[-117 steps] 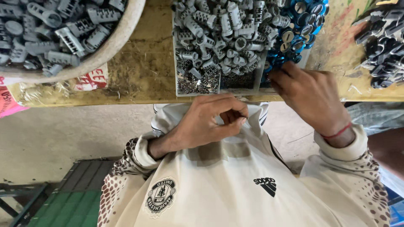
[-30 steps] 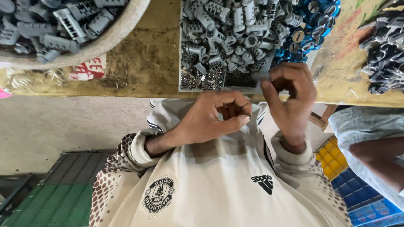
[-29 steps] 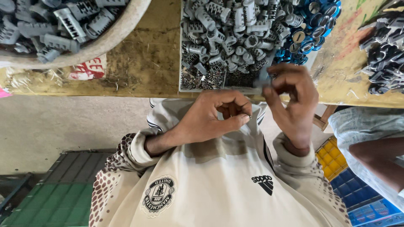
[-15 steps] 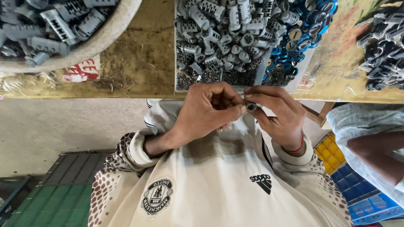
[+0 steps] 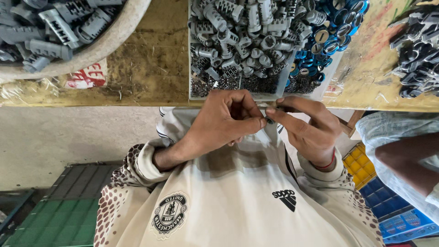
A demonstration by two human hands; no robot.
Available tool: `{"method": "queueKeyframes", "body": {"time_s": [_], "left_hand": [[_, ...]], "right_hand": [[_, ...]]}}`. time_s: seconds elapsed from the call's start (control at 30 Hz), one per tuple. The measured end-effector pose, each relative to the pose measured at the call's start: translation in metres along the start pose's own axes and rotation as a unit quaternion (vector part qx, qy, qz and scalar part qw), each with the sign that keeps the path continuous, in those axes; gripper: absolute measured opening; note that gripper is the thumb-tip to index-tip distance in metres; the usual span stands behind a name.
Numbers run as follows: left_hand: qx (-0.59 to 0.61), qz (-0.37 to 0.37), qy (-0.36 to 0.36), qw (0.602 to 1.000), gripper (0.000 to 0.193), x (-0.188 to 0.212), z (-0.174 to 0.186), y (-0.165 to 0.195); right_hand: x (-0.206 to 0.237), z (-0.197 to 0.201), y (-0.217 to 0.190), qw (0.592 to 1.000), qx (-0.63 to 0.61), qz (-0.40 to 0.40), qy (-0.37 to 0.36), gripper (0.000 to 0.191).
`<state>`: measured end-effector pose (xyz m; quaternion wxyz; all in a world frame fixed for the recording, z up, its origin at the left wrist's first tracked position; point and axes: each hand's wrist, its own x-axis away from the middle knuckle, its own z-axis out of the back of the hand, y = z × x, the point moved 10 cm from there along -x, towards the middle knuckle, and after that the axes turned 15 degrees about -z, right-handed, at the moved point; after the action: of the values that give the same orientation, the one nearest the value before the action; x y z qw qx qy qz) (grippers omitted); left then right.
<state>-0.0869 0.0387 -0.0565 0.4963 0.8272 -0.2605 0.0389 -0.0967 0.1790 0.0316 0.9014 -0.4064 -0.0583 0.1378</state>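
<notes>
My left hand (image 5: pixel 224 122) and my right hand (image 5: pixel 307 128) meet fingertip to fingertip just below the wooden table edge (image 5: pixel 137 98). Both pinch one small grey plastic part (image 5: pixel 265 116), which my fingers mostly hide. A red thread circles my right wrist. Directly above the hands is a white divided tray (image 5: pixel 190 55) with several grey plastic plugs (image 5: pixel 247 36), tiny metal screws (image 5: pixel 219 84) and blue rings (image 5: pixel 322 39). My cream shirt (image 5: pixel 238 201) fills the lower middle.
A round bowl (image 5: pixel 107 43) of larger grey parts stands at the top left. Black parts (image 5: pixel 418 50) lie heaped at the top right. Another person's arm (image 5: pixel 404 158) reaches in from the right. Blue (image 5: pixel 388 215), yellow (image 5: pixel 359 165) and green (image 5: pixel 59 215) crates sit on the floor.
My right hand came back from the tray and down to my left hand. Both hands now pinch the small part together below the table edge.
</notes>
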Motion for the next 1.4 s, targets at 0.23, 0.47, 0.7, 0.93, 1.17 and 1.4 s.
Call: {"method": "queueKeyframes", "body": {"time_s": [0.23, 0.47, 0.7, 0.93, 1.17, 1.4], "left_hand": [[0.025, -0.112, 0.025, 0.993, 0.014, 0.001, -0.004, 0.008], [0.040, -0.110, 0.021, 0.993, 0.007, 0.001, -0.006, 0.004], [0.089, -0.093, 0.044, 0.991, 0.013, 0.003, -0.008, 0.002], [0.071, -0.090, 0.078, 0.990, 0.011, 0.008, -0.009, 0.004], [0.006, -0.085, 0.062, 0.994, 0.015, 0.008, -0.004, 0.007], [-0.222, -0.312, 0.039, 0.923, 0.021, 0.022, -0.018, 0.050]], "right_hand": [[-0.004, 0.003, -0.003, 1.000, 0.016, 0.001, -0.011, 0.038], [-0.005, 0.000, 0.004, 0.997, -0.015, -0.078, -0.006, 0.036], [0.003, 0.001, 0.017, 0.992, -0.055, -0.091, 0.061, 0.031], [0.018, 0.002, 0.010, 0.988, -0.011, -0.048, 0.148, 0.030], [0.015, 0.003, 0.003, 0.993, 0.006, 0.001, 0.114, 0.031], [-0.002, -0.001, -0.020, 0.994, 0.026, -0.043, 0.096, 0.035]]}}
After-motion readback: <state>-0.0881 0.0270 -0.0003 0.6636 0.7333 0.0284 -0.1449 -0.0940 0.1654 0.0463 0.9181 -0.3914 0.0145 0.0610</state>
